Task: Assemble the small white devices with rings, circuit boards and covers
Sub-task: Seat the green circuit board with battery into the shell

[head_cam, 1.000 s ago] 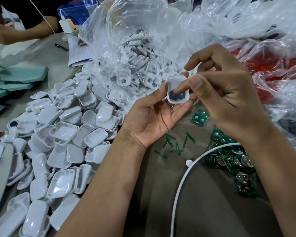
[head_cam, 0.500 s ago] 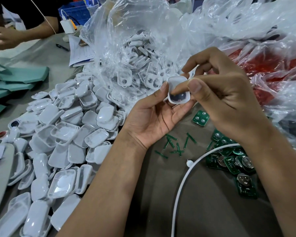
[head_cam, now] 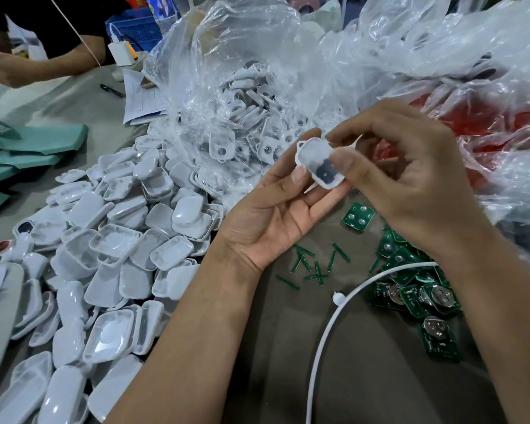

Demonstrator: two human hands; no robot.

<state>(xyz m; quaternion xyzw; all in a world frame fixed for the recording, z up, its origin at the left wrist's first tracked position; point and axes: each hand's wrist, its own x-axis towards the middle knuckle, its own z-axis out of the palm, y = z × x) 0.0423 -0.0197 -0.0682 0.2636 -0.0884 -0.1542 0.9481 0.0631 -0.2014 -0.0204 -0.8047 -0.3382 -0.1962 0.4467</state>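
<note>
A small white device shell [head_cam: 314,157] with a dark round part inside is held up over the table. My left hand [head_cam: 276,209] lies palm up under it, thumb and fingertips pinching its edges. My right hand [head_cam: 410,185] comes from the right, thumb pressing on the shell's lower right side, forefinger curled over its top corner. Green circuit boards [head_cam: 416,295] with coin-cell holders lie in a heap below my right wrist. One single board [head_cam: 358,216] lies just under the hands. A large pile of white covers [head_cam: 120,240] spreads on the left.
A clear plastic bag [head_cam: 242,96] of white shells with holes stands behind the hands. A bag with red parts [head_cam: 487,123] is at the right. Small green strips [head_cam: 312,264] and a white cable [head_cam: 334,332] lie near me. Another person's arm [head_cam: 43,65] works far left.
The shell has turned slightly in my hands, and my right thumb has slid onto its lower right side. Both hands stay in about the same place.
</note>
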